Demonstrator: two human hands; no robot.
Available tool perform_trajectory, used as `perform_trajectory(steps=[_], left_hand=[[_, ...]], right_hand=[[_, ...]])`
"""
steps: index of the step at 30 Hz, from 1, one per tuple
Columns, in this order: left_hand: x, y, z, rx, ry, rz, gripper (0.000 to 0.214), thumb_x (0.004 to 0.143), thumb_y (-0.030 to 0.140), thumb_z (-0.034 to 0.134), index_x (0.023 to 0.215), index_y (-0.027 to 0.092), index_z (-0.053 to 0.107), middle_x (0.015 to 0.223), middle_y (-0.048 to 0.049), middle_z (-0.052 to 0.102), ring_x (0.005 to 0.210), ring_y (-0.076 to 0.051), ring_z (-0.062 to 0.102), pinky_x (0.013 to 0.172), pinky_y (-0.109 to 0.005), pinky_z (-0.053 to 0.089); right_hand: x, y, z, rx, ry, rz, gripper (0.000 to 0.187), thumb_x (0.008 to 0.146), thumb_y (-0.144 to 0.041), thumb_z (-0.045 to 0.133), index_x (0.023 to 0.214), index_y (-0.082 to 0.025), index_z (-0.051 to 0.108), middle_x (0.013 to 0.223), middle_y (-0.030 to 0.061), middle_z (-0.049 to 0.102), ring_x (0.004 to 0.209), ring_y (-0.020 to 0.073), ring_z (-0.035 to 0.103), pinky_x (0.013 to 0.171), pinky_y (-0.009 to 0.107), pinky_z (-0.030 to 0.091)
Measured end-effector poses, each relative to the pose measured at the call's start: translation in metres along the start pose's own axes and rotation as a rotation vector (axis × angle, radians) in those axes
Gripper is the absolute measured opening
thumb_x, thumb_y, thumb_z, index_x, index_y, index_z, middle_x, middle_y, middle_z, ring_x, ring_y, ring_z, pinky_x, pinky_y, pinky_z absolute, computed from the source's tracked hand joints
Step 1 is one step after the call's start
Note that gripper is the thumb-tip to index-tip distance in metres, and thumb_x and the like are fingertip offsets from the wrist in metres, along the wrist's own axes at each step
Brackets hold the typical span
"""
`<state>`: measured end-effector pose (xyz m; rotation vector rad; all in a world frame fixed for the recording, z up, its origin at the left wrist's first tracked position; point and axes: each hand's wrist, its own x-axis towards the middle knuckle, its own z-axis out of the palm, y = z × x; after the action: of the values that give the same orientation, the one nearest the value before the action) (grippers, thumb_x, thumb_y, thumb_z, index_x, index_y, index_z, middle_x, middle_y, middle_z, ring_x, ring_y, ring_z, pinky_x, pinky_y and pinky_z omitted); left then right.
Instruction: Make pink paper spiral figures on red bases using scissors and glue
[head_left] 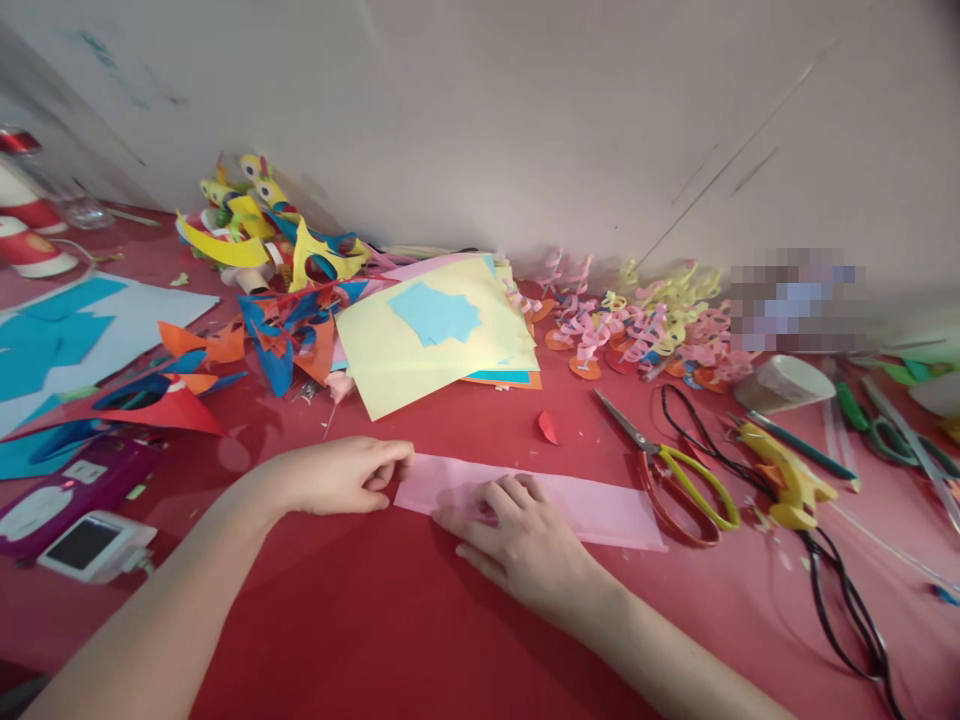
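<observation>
A long strip of pink paper (600,510) lies flat on the red tabletop in front of me. At its left end is my left hand (349,475), its fingers curled and pinched on the paper's edge; the fingertips are partly hidden. My right hand (517,540) rests palm down over the middle of the strip, fingers spread, covering some of it. Just past the strip's right end lie scissors (682,490) with red and yellow handles, their blades pointing away from me.
Behind the strip is a stack of coloured paper with a cream sheet (442,350) on top. Pink and yellow paper curls (637,320) stand along the wall. A yellow glue gun (784,470) with a black cord lies right; a purple power strip (82,490) sits left.
</observation>
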<state>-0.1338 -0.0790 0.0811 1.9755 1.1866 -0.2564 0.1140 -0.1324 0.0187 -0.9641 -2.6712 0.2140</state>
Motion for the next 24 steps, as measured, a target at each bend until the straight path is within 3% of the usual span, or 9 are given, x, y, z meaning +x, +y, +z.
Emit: perform_trajectory(steps=[5,10,16,24], left_hand=[[-0.005,0.003,-0.009,-0.041,-0.042,0.058,0.018,0.072,0.023,0.052,0.091,0.023,0.052,0.075,0.0014,0.049,0.064,-0.013,0.047,0.056,-0.022,0.035],[0.011,0.014,0.004,-0.061,0.146,0.085,0.027,0.069,0.04,0.064,0.083,0.021,0.05,0.08,0.0004,0.051,0.07,-0.015,0.048,0.061,-0.024,0.036],[0.028,0.014,0.018,0.006,0.196,0.113,0.021,0.068,0.032,0.065,0.075,0.02,0.049,0.07,0.0031,0.047,0.064,-0.014,0.043,0.057,-0.024,0.03],[0.02,0.0,0.009,-0.11,0.111,0.175,0.01,0.072,0.021,0.056,0.081,0.019,0.051,0.079,0.0001,0.05,0.069,-0.013,0.046,0.06,-0.022,0.037]], right_hand=[[-0.002,0.003,0.0,0.029,-0.004,0.007,0.034,0.092,-0.037,0.048,0.125,-0.033,0.053,0.097,0.0063,0.057,0.09,0.0197,0.05,0.082,0.036,0.037],[-0.002,0.004,0.001,0.066,-0.017,0.015,0.035,0.093,-0.038,0.047,0.128,-0.034,0.051,0.098,0.0063,0.056,0.093,0.02,0.05,0.083,0.036,0.038],[-0.003,0.005,0.001,0.075,-0.028,0.013,0.036,0.093,-0.037,0.046,0.129,-0.034,0.05,0.099,0.0065,0.057,0.093,0.0207,0.049,0.082,0.037,0.038],[-0.002,0.005,0.002,0.086,-0.021,0.019,0.034,0.094,-0.036,0.044,0.127,-0.034,0.051,0.097,0.007,0.057,0.094,0.021,0.05,0.084,0.038,0.038]])
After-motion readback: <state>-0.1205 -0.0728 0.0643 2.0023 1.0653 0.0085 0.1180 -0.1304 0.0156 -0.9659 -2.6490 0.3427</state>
